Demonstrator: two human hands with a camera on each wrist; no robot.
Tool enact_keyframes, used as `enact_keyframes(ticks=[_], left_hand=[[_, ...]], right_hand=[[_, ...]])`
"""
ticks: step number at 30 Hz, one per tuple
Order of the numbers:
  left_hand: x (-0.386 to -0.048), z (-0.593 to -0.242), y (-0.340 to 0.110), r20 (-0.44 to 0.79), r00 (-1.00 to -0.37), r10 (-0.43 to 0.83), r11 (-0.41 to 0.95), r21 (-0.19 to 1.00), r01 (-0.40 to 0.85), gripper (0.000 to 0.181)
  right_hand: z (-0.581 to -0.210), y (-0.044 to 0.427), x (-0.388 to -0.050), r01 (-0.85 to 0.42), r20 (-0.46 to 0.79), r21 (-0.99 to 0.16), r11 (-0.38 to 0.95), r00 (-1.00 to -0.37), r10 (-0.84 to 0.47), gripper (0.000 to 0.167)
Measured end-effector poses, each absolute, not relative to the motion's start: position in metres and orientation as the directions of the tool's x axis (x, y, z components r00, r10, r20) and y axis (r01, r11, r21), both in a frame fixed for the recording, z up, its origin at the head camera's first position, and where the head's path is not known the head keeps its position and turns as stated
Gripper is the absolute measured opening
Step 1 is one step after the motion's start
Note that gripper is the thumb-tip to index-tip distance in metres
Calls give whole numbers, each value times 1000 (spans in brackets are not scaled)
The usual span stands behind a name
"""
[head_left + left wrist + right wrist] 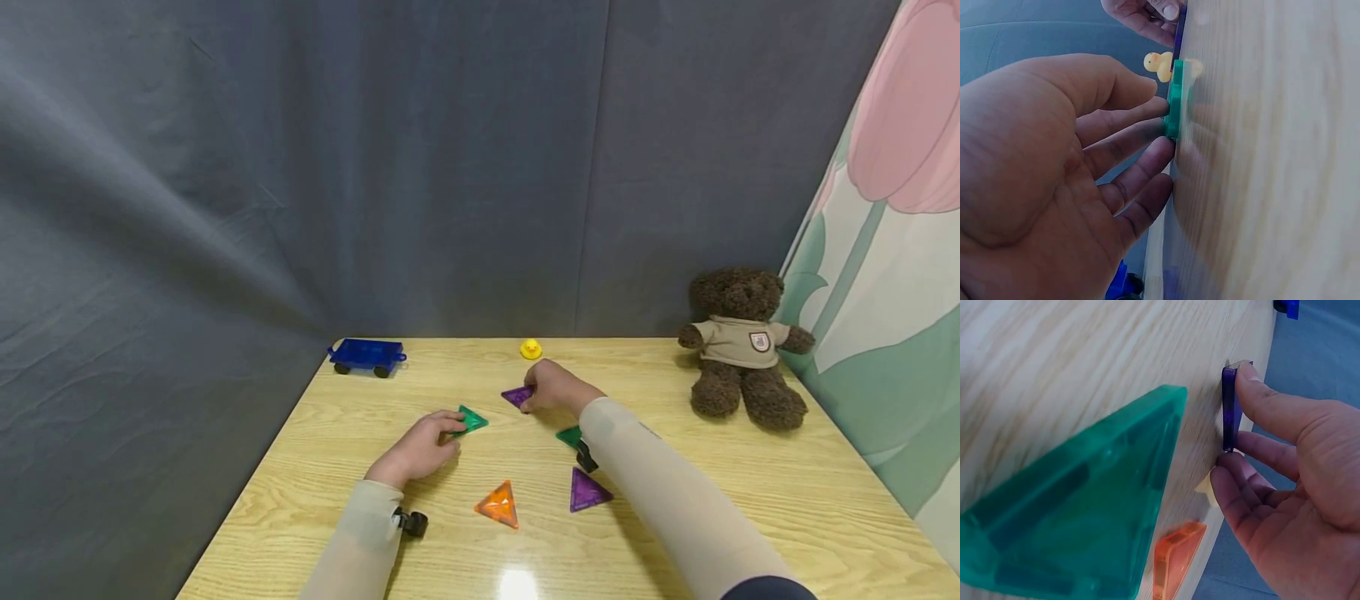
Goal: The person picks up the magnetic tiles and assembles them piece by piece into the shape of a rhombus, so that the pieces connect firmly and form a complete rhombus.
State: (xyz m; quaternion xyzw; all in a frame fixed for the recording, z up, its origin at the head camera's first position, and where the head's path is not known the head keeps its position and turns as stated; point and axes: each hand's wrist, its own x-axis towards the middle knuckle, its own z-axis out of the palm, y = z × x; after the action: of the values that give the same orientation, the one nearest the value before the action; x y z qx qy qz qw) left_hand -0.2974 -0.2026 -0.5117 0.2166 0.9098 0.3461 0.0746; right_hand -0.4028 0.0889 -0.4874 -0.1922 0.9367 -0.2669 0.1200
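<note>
My left hand [422, 448] reaches to a green triangular tile [470, 420] on the table. Its index and middle fingertips touch that tile, seen edge-on in the left wrist view, with the thumb beside them and apart from it. Farther to the right, my right hand [553, 387] pinches a purple triangular tile [1229, 409] at its edges between thumb and fingers. Under the right wrist lies another green tile [1085, 506], partly hidden in the head view. A second purple tile [588, 490] and an orange tile [498, 505] lie nearer me.
A small yellow duck [531, 349] stands at the table's far edge, beyond my right hand. A blue wheeled cart [366, 356] is at far left, a brown teddy bear [744, 350] at far right. Another orange tile [1177, 557] shows in the right wrist view.
</note>
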Motion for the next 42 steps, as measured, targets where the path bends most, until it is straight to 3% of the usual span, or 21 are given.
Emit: enact_keyframes(ticks=[7,15,29,42], left_hand=[[-296,-512,-198,-18,-891,454,677,656,332,42],[-293,-509,-194,-28,-887,460,696,631,342,44],[-294,-507,-184,-30,-873,486,717,585,379,48],[-299,-506,-176,-18,-859,512,715,563,414,47]], right_hand=[[-486,93,-400,-320,-114,-552,770,-886,-450,44],[-486,93,-400,-276,-129,-646,711,-880,-458,38],[-485,93,-403,-233,-19,-696,679,-939,-343,16],[-484,84,-398,-296,54,-673,678,-934,-354,16]])
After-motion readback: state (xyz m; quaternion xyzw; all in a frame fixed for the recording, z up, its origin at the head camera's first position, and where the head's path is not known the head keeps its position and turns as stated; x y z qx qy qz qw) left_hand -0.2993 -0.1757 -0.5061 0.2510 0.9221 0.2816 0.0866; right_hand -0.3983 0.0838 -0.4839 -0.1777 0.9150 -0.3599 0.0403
